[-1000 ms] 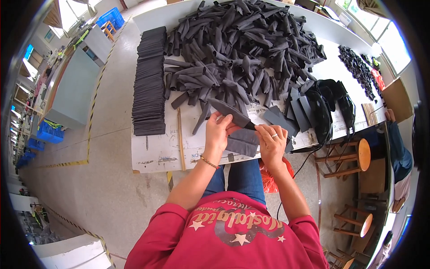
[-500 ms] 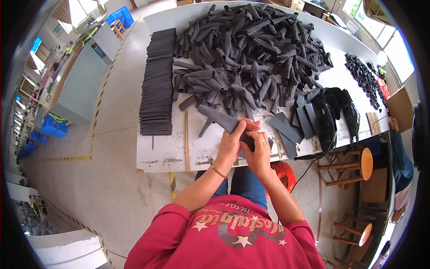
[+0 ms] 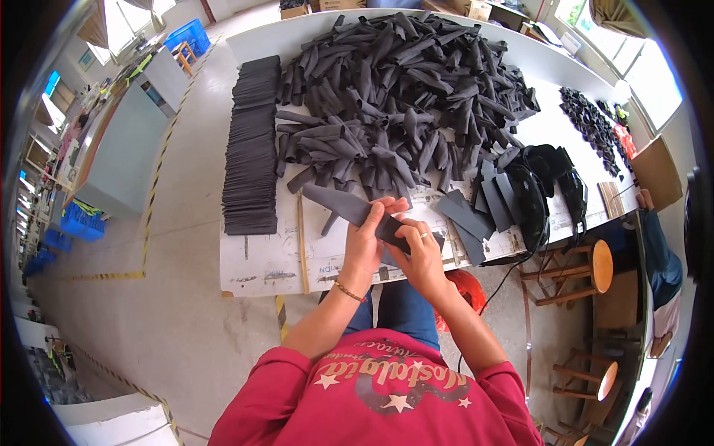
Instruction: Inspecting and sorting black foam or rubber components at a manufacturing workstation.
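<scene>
A long dark grey fabric piece (image 3: 333,201), folded or tubular, slants between my hands above the table's near edge. My left hand (image 3: 364,239) grips it around the middle, thumb on top and the other fingers stretched along its far side. Closed on the lower right end is my right hand (image 3: 422,260), thumb and fingers pinching the fabric. Beyond my hands lies a big heap of similar dark grey rolled tubes (image 3: 401,82). To the left runs a long neat stack of flat dark pieces (image 3: 250,163). Several flat dark strips (image 3: 465,219) lie right of my hands.
Shiny black bundled material (image 3: 537,197) sits at the table's right, with a cable hanging down. Small black pieces (image 3: 591,123) are piled farther right. Wooden stools (image 3: 601,267) stand beside the table. A red plastic bag (image 3: 465,286) is under its edge.
The view has shifted a little. Between my hands more of the fabric piece now shows, stretched toward my right hand, which has turned and closed over its lower end.
</scene>
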